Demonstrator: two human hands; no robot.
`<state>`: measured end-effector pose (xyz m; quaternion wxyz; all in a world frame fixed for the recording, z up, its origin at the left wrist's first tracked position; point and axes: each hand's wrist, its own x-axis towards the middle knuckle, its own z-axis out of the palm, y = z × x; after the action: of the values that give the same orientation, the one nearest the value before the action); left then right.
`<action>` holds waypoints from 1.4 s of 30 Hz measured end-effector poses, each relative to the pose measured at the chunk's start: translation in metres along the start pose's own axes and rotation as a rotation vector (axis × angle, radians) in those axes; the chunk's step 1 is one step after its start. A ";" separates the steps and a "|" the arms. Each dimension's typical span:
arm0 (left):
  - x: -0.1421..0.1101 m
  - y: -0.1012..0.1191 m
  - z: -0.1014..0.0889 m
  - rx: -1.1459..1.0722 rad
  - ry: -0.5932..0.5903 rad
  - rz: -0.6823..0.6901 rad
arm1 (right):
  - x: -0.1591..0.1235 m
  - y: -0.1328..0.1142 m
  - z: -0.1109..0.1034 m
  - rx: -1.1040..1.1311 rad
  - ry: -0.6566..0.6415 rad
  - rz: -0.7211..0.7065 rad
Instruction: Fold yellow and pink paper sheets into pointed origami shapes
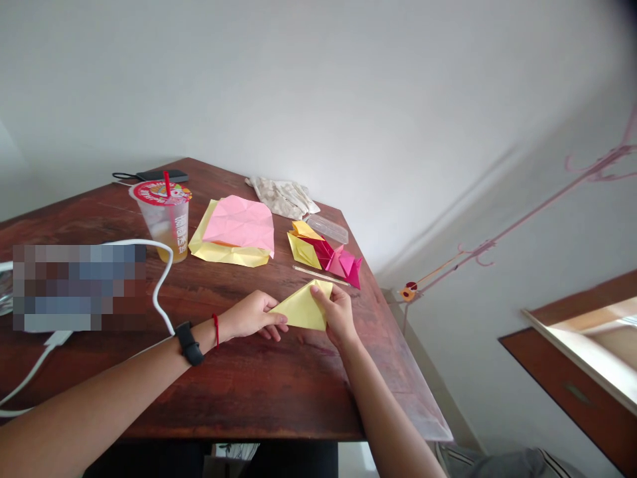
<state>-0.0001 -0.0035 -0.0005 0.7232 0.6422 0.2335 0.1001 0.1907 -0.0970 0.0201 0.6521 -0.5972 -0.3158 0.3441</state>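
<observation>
A folded piece of pale yellow origami paper (304,311) is held between both hands over the near part of the table. My left hand (257,317) pinches its pointed left corner between thumb and fingers. At the wider right end, my right hand (338,313) grips the paper, its thumb flat on top near the upper edge. Just beyond lie several folded origami pieces (323,252) in yellow, orange, red and pink. A thin pale stick (321,275) rests between them and my right hand. Creased pink paper (241,220) lies on yellow sheets (231,255) further left.
A lidded drink cup (172,229) with a red straw stands at the left. White cables (160,285) run near my left forearm beside a blurred-out device (74,287). At the back are a cloth-like pouch (283,197), a clear plastic case (328,229) and a dark phone-like object (162,176).
</observation>
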 end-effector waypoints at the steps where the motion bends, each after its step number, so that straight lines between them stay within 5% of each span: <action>1: 0.000 0.000 0.000 0.008 0.006 0.015 | 0.000 0.000 -0.001 0.001 -0.004 -0.008; 14: -0.002 0.008 -0.007 0.111 -0.012 0.060 | 0.006 -0.012 -0.021 -0.074 -0.184 0.007; 21: -0.007 0.013 -0.011 0.602 0.306 0.404 | 0.007 -0.015 -0.026 -0.396 -0.215 -0.322; 33: -0.001 0.006 -0.016 0.887 0.256 0.538 | -0.001 -0.012 -0.024 -0.480 -0.135 -0.545; 38: 0.007 -0.005 -0.027 0.915 0.365 0.669 | -0.002 -0.018 -0.024 -0.516 -0.344 -0.541; 42: 0.008 -0.013 -0.035 1.121 0.341 0.605 | -0.001 -0.016 -0.029 -0.659 -0.498 -0.471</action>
<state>-0.0118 0.0283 -0.0176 0.1722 0.9339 0.1706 0.2627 0.2149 -0.1148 0.0336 0.3926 -0.5838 -0.6817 0.2009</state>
